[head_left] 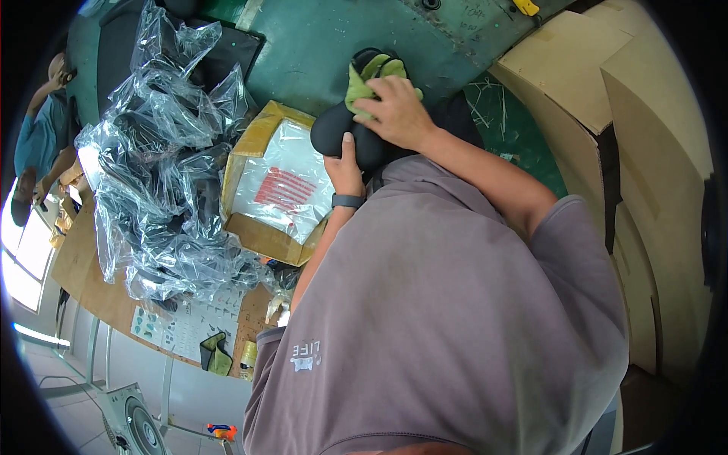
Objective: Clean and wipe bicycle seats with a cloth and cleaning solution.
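Observation:
A smooth, black, rounded padded piece is held close in front of my body, above the green table. My left hand, with a dark band at its wrist, grips its near side, the thumb lying up along it. From the right, my right hand comes over the piece with bent fingers closed on a green cloth with black edging. The cloth bunches at the far side of the black piece. My fingertips and the piece's underside are partly hidden.
Left of my hands stands an open cardboard box with a printed clear bag. Beyond it, clear plastic wrap covers dark items. Large cardboard boxes line the right. Another green cloth lies lower left. A person is at far left.

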`<control>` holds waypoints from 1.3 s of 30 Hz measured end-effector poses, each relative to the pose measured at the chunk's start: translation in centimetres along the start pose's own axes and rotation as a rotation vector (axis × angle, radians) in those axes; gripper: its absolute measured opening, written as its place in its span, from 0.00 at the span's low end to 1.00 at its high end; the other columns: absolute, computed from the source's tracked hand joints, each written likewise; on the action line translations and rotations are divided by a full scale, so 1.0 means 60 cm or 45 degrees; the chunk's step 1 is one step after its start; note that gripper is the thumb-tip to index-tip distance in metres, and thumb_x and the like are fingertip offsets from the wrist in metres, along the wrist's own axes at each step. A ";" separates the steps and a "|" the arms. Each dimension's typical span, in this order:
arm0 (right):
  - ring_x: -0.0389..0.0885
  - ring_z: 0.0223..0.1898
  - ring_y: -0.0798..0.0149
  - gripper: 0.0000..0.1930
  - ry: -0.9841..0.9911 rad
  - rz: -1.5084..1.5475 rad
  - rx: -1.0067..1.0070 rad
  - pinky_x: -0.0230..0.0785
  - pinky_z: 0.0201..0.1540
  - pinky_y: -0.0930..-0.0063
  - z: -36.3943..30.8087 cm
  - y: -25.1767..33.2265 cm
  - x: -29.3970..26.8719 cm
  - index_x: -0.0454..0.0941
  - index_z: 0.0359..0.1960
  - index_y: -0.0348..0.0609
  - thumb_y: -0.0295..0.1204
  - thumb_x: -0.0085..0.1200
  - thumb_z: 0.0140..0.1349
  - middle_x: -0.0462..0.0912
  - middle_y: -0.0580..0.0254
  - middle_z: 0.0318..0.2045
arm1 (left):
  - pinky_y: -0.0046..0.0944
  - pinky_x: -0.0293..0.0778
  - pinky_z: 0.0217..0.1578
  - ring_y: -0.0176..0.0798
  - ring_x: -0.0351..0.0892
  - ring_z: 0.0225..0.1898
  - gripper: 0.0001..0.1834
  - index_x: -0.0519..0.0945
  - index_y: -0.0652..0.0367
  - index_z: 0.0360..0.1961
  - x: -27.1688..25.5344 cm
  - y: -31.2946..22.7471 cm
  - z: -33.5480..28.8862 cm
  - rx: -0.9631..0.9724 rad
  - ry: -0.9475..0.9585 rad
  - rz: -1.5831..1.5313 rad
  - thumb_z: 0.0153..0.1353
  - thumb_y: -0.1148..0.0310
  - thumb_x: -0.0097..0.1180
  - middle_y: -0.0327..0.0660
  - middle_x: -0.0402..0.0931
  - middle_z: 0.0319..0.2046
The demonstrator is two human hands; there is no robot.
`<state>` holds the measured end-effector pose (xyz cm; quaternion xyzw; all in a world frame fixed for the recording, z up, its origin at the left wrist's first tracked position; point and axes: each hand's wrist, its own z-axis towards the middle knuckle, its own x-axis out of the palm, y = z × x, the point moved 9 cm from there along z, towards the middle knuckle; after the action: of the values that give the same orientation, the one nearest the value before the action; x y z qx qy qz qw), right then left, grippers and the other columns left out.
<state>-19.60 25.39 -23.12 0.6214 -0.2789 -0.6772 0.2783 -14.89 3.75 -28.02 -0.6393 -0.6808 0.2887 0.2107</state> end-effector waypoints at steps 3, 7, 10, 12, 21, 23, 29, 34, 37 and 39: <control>0.83 0.50 0.48 0.13 -0.085 -0.097 -0.042 0.81 0.50 0.57 0.031 -0.071 0.023 0.92 0.48 0.57 0.44 0.72 0.67 0.82 0.56 0.50 | 0.47 0.76 0.70 0.47 0.82 0.66 0.31 0.74 0.71 0.73 0.004 -0.013 0.003 0.078 -0.004 0.086 0.78 0.63 0.68 0.53 0.80 0.69; 0.88 0.45 0.50 0.10 -0.122 -0.034 0.046 0.85 0.45 0.54 0.048 -0.178 0.052 0.92 0.49 0.58 0.43 0.68 0.72 0.84 0.59 0.48 | 0.45 0.80 0.66 0.46 0.84 0.64 0.30 0.75 0.70 0.72 -0.020 0.002 0.017 0.116 -0.018 0.122 0.78 0.62 0.68 0.51 0.82 0.67; 0.89 0.43 0.50 0.12 -0.088 -0.167 0.284 0.85 0.45 0.52 0.049 -0.252 0.051 0.92 0.51 0.56 0.44 0.66 0.74 0.85 0.59 0.46 | 0.44 0.80 0.65 0.44 0.85 0.63 0.29 0.76 0.69 0.71 -0.013 0.005 0.023 -0.018 -0.026 0.010 0.79 0.61 0.67 0.50 0.83 0.65; 0.89 0.41 0.48 0.13 -0.118 -0.078 0.442 0.84 0.46 0.51 0.047 -0.278 0.049 0.92 0.50 0.53 0.45 0.65 0.75 0.85 0.59 0.44 | 0.44 0.81 0.64 0.43 0.86 0.61 0.29 0.76 0.69 0.71 -0.010 0.008 0.032 -0.092 -0.032 -0.042 0.79 0.60 0.67 0.50 0.84 0.65; 0.89 0.40 0.53 0.15 0.045 -0.047 -0.252 0.87 0.40 0.59 0.036 -0.036 0.041 0.90 0.50 0.60 0.50 0.69 0.70 0.83 0.60 0.42 | 0.44 0.88 0.58 0.46 0.90 0.57 0.27 0.78 0.69 0.68 0.002 -0.008 0.021 -0.324 -0.061 -0.287 0.81 0.57 0.64 0.50 0.86 0.61; 0.90 0.39 0.50 0.14 0.013 -0.314 0.038 0.87 0.40 0.58 0.062 -0.165 0.032 0.90 0.52 0.62 0.48 0.68 0.71 0.83 0.59 0.43 | 0.49 0.88 0.58 0.50 0.91 0.57 0.29 0.78 0.69 0.67 0.005 -0.011 0.023 -0.413 -0.060 -0.307 0.81 0.54 0.65 0.52 0.86 0.61; 0.86 0.45 0.43 0.16 -0.102 0.267 0.222 0.81 0.49 0.54 0.053 -0.139 0.034 0.92 0.52 0.49 0.46 0.69 0.73 0.80 0.52 0.39 | 0.61 0.86 0.62 0.57 0.89 0.60 0.32 0.76 0.66 0.70 0.013 0.007 0.041 -0.575 -0.074 -0.494 0.81 0.49 0.63 0.54 0.85 0.64; 0.88 0.37 0.47 0.14 0.024 0.136 -0.094 0.83 0.39 0.56 0.034 -0.096 0.039 0.90 0.53 0.54 0.41 0.71 0.69 0.81 0.56 0.40 | 0.63 0.84 0.65 0.57 0.87 0.64 0.30 0.76 0.63 0.71 0.017 0.001 0.042 -0.611 -0.076 -0.494 0.82 0.50 0.60 0.53 0.84 0.66; 0.88 0.38 0.46 0.13 -0.180 0.015 0.103 0.83 0.39 0.54 0.073 -0.221 0.035 0.90 0.52 0.53 0.40 0.70 0.70 0.81 0.54 0.41 | 0.57 0.85 0.60 0.52 0.89 0.60 0.27 0.79 0.57 0.68 0.034 -0.015 0.064 -0.734 -0.041 -0.556 0.80 0.49 0.62 0.47 0.86 0.62; 0.87 0.39 0.45 0.12 -0.202 -0.009 0.368 0.82 0.42 0.53 0.070 -0.258 0.036 0.92 0.50 0.52 0.41 0.69 0.72 0.83 0.50 0.41 | 0.52 0.86 0.56 0.48 0.90 0.56 0.25 0.81 0.55 0.64 0.025 -0.021 0.051 -0.820 -0.058 -0.546 0.79 0.48 0.63 0.43 0.89 0.57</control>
<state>-24.39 34.63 -35.51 0.6005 -0.3922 -0.6781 0.1608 -17.98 4.83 -29.56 -0.5093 -0.8594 0.0237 0.0394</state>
